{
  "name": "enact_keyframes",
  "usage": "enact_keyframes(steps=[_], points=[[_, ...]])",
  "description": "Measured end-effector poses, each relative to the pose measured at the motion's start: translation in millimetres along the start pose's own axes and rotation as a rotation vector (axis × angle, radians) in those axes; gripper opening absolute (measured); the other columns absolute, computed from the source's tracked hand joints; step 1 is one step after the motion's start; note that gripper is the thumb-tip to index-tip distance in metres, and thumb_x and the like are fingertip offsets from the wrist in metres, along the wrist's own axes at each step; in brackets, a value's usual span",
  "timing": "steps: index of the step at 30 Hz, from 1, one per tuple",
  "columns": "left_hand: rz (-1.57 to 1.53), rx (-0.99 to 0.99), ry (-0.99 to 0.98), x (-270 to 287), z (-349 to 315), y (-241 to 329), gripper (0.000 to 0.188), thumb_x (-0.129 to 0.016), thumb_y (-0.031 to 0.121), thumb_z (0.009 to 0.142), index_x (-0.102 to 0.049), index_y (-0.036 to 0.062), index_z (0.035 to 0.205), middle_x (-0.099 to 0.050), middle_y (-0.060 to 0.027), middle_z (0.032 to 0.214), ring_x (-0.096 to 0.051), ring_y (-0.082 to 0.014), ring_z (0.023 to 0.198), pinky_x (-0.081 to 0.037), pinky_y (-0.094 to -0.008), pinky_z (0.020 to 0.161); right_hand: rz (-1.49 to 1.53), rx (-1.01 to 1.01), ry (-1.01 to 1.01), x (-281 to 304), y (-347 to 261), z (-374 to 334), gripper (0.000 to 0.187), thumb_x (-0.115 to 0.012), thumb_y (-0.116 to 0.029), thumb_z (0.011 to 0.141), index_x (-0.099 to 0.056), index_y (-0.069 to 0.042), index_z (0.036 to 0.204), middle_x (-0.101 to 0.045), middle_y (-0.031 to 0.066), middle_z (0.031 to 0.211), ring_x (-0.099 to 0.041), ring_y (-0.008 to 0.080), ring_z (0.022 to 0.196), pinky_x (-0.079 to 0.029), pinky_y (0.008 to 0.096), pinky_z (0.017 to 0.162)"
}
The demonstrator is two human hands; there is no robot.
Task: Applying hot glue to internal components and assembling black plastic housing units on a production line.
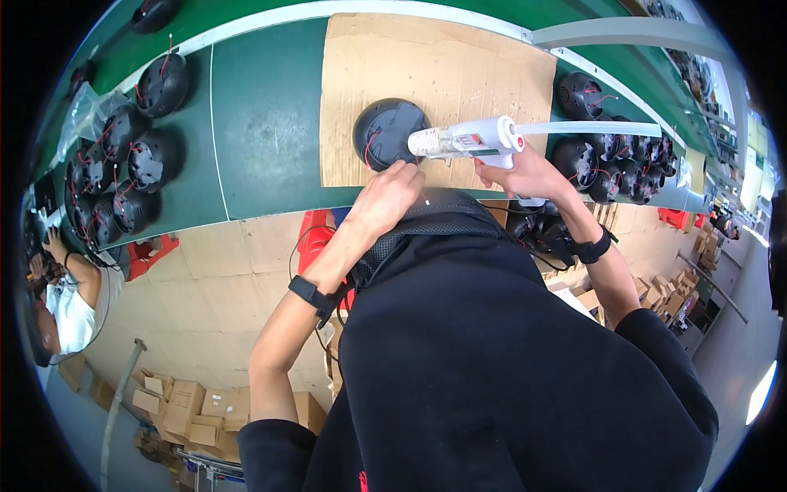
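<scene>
A black round housing (379,123), hollow side up with a red wire in it, lies on a sheet of cardboard (459,61). My right hand (525,174) is wrapped around the handle of a white hot glue gun (484,138). The gun's nozzle end points left, over the housing's right side, and a long pale glue stick (590,129) sticks out of its back. At the housing's near edge, my left hand (392,195) has its fingers drawn together. What they pinch is hidden; a thin lead with a white tip shows just beside them.
Several similar black housings (153,160) with red wires stand at the left of the green table (266,123). More housings (576,160) are grouped at the right. A grey metal bar (623,33) crosses the far right. Another person (74,312) works at far left.
</scene>
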State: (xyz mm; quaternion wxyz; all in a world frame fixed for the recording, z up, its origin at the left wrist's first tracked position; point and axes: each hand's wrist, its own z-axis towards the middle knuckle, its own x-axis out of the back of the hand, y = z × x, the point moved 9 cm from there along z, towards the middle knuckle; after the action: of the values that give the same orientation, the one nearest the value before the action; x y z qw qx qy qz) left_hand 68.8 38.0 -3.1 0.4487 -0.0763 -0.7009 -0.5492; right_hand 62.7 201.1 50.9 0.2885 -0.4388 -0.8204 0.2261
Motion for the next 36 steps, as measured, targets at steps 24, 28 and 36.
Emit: enact_keyframes(steps=[24,28,36], points=[[-0.143,0.056,0.296,35.4,-6.2,-14.4,0.021,-0.068,0.003,0.084,-0.069,-0.0019,0.105,-0.068,-0.0128,0.098,-0.066,-0.0299,0.091,-0.056,-0.0387,0.080,-0.045,-0.019,0.075,-0.3,-7.4,-7.2,0.030,-0.064,-0.010,0.088,-0.059,0.002,0.115,-0.065,0.0087,0.082,-0.064,0.0137,0.067,-0.052,0.0291,0.059],[-0.204,0.192,0.514,74.5,-5.7,-41.1,0.016,-0.070,0.003,0.087,-0.072,-0.0011,0.101,-0.071,-0.0152,0.096,-0.070,-0.0302,0.082,-0.057,-0.0368,0.075,-0.056,-0.004,0.050,-1.0,0.6,-6.2,0.031,-0.064,-0.011,0.088,-0.059,0.002,0.116,-0.065,0.0086,0.082,-0.064,0.0132,0.068,-0.052,0.0288,0.059],[-0.257,0.247,0.490,85.8,16.4,-67.8,0.015,-0.072,0.008,0.087,-0.074,0.0010,0.101,-0.072,-0.0144,0.091,-0.070,-0.0242,0.073,-0.056,-0.0329,0.067,-0.051,-0.009,0.041,-5.2,-3.0,-6.5,0.027,-0.064,-0.012,0.089,-0.061,0.001,0.112,-0.065,0.0079,0.080,-0.064,0.0123,0.068,-0.052,0.0290,0.056]])
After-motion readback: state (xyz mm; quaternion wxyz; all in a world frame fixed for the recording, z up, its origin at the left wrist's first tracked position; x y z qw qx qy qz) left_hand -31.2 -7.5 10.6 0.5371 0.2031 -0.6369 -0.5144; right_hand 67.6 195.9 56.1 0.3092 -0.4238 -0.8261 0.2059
